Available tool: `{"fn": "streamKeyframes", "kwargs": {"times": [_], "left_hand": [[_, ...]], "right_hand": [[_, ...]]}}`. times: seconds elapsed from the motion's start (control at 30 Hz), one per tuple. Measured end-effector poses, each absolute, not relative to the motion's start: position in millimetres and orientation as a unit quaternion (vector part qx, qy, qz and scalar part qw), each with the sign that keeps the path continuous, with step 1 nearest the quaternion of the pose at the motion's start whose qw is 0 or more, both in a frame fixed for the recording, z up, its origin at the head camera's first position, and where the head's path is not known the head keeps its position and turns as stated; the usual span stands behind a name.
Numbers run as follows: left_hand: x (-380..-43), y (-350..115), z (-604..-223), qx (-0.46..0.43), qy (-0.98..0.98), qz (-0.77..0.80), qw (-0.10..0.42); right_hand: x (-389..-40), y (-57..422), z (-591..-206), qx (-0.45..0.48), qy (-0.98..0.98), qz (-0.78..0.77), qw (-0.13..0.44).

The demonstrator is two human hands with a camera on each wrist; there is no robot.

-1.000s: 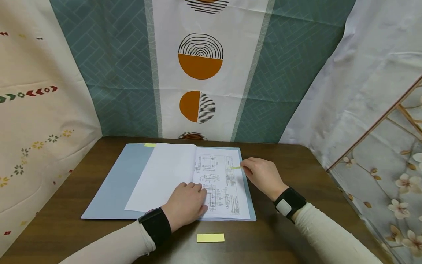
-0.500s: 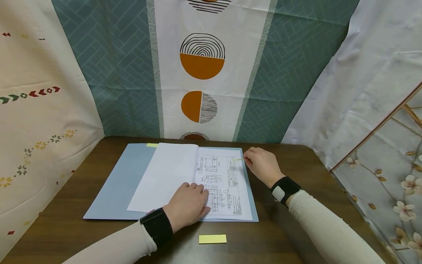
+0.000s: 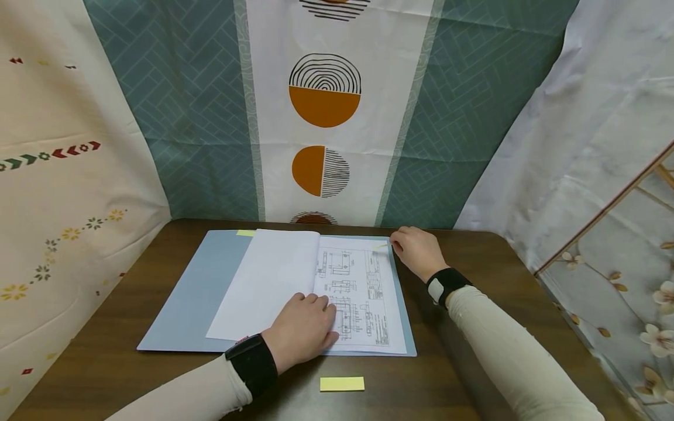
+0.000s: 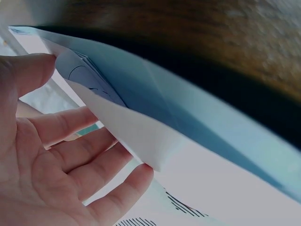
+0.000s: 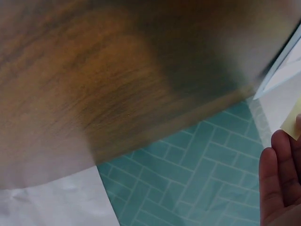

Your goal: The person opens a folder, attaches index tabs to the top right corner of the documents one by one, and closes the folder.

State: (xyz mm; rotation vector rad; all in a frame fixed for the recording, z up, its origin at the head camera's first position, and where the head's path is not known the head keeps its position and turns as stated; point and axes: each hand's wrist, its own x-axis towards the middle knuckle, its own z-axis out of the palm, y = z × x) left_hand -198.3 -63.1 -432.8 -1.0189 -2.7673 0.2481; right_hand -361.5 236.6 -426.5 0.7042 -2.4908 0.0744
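A light-blue folder (image 3: 181, 310) lies spread on the table, holding a turned white page (image 3: 265, 275) and a sheet with technical drawings (image 3: 387, 316). My left hand (image 3: 304, 326) rests near the fold at the lower part of the pages. Its fingers (image 4: 101, 165) lie extended on the paper in the left wrist view. At the upper right corner of the drawing sheet, my right hand (image 3: 418, 250) pinches a small yellow sticky note (image 5: 292, 121). The note reaches over the sheet's edge, beside the printed title block.
On the table (image 3: 432, 386) in front of the folder lies a yellow sticky-note pad (image 3: 342, 384). Another yellow tab (image 3: 246, 233) sticks out at the folder's top edge. A patterned curtain (image 3: 210, 117) hangs behind the table's far edge.
My right hand has moved away from me along the sheet's right edge, taking the sticky note up to the top corner. The left hand has stayed on the pages.
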Motion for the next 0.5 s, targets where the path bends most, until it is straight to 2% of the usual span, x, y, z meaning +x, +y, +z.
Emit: {"fn": "streamKeyframes", "kwargs": {"times": [0.5], "left_hand": [[-198,-60,-432,-0.335,-0.935,0.087,0.077]], "right_hand": [[-381,239,-435,0.245,-0.932,0.021,0.268]]}}
